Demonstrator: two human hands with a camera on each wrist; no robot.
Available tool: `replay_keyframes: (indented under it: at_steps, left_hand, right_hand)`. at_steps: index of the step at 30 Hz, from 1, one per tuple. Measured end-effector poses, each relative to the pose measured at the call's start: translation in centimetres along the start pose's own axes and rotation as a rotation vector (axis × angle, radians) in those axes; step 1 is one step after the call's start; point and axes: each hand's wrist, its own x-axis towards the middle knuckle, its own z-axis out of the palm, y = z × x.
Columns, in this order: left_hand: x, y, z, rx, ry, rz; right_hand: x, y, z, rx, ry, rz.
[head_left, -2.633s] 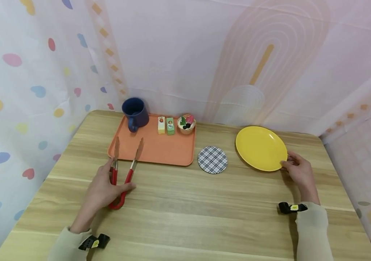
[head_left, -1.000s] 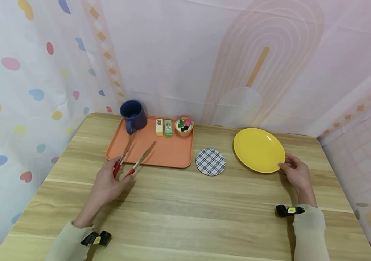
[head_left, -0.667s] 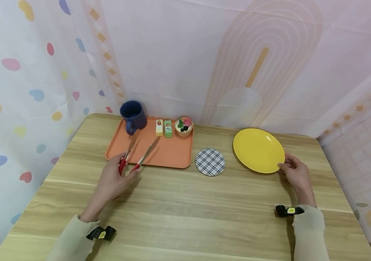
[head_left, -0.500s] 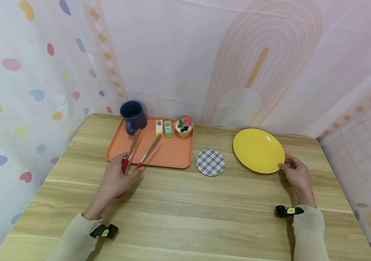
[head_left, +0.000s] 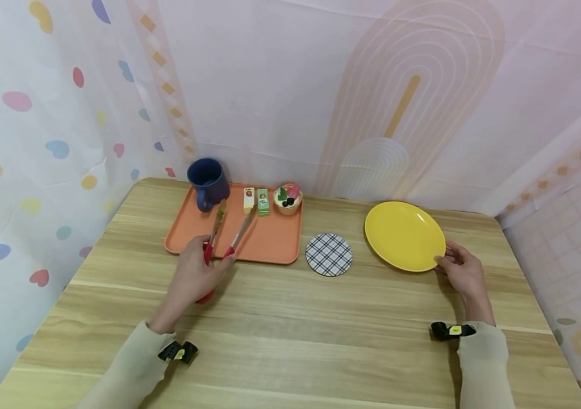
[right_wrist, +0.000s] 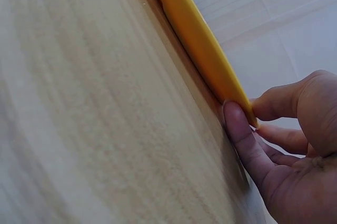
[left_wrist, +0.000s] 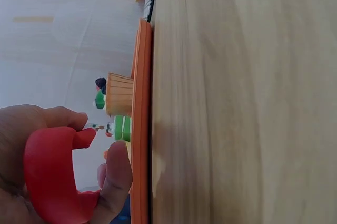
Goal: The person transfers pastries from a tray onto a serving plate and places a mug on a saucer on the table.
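Observation:
My left hand holds red-handled metal tongs above the orange tray, its thumb and fingers around the handles. The tong arms stand apart; one tip is near the blue mug, the other overlaps the gap between a small yellow block and a small green block. In the left wrist view the red handle bend shows, and the green block has white stripes. My right hand pinches the rim of the yellow plate, thumb against its edge in the right wrist view.
A fruit-topped tart sits on the tray's right end. Between tray and plate lies a round checked coaster. Patterned curtains hang behind the wooden table and at its sides.
The left hand has carried the tongs rightward and forward, bringing their tips from the tray's left front toward the small blocks. The right hand and the plate have stayed about where they were.

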Motion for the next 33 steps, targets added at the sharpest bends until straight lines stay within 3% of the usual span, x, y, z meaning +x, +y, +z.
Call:
replay_keyframes:
  at_steps: [7, 18, 33]
  left_hand:
    - [0.6, 0.3, 0.6, -0.011, -0.001, -0.024]
    - [1.4, 0.6, 1.1, 0.021, 0.034, 0.009]
    - [2.5, 1.0, 1.2, 0.066, 0.025, 0.017]
  right_hand:
    - [0.0, 0.1, 0.0, 0.008, 0.008, -0.007]
    - [0.1, 0.3, 0.1, 0.005, 0.009, -0.003]
    - [0.2, 0.6, 0.0, 0.023, 0.010, -0.040]
